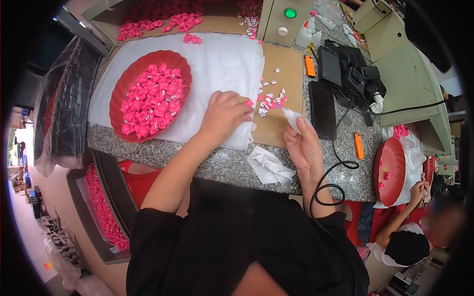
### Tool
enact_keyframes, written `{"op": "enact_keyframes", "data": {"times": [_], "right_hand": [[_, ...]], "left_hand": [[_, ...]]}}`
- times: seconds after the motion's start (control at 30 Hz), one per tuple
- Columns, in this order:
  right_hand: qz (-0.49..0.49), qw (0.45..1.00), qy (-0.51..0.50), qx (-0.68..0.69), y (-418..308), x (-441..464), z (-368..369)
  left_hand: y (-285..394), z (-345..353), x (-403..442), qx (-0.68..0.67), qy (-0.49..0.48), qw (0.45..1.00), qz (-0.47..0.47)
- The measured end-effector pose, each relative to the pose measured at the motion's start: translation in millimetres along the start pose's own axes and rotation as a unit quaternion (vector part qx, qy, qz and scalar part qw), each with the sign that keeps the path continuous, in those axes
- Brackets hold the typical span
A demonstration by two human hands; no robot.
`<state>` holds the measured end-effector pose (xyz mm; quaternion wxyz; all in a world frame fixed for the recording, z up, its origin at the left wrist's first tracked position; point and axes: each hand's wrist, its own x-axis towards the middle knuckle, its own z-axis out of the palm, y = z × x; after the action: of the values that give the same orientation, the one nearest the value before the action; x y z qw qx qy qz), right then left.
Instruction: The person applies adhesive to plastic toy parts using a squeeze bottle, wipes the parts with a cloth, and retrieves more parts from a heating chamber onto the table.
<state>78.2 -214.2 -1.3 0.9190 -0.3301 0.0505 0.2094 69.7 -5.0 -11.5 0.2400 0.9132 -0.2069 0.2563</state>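
Note:
My left hand (224, 116) is closed in a pinch over the right part of the white cloth (217, 59), with a small pink piece (249, 103) at its fingertips. In my right hand (305, 144) is a small white squeeze bottle (293, 120), its thin nozzle pointing up and left towards a cluster of pink-and-white pieces (269, 102). These small pieces lie on a sheet of cardboard (284, 59). Left of my left hand, a red scalloped bowl (116, 106) holds a heap of glossy pink pieces (153, 98) with small silvery spots.
A crumpled white tissue (269, 165) lies at the granite table's front edge. Right of the cardboard are a black phone (322, 109), orange lighters (309, 66) and a black cable (338, 165). A co-worker's hand (418, 191) is near another red bowl (390, 170).

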Motion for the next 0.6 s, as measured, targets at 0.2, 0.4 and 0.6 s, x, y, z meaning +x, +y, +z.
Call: {"op": "enact_keyframes", "data": {"times": [0.2, 0.4, 0.6], "right_hand": [[0.002, 0.999, -0.004, 0.053, -0.5, -0.1, 2.4], [0.027, 0.996, -0.003, 0.087, -7.9, -7.3, 9.3], [0.001, 0.999, -0.01, -0.038, 5.3, -6.7, 11.1]], "left_hand": [[6.1, -4.7, 5.5, 0.028, -0.034, 0.998, -0.047], [34.2, -21.8, -9.0, -0.435, 0.025, 0.87, -0.232], [49.6, -17.0, -41.7, -0.739, 0.007, 0.514, -0.436]]}}
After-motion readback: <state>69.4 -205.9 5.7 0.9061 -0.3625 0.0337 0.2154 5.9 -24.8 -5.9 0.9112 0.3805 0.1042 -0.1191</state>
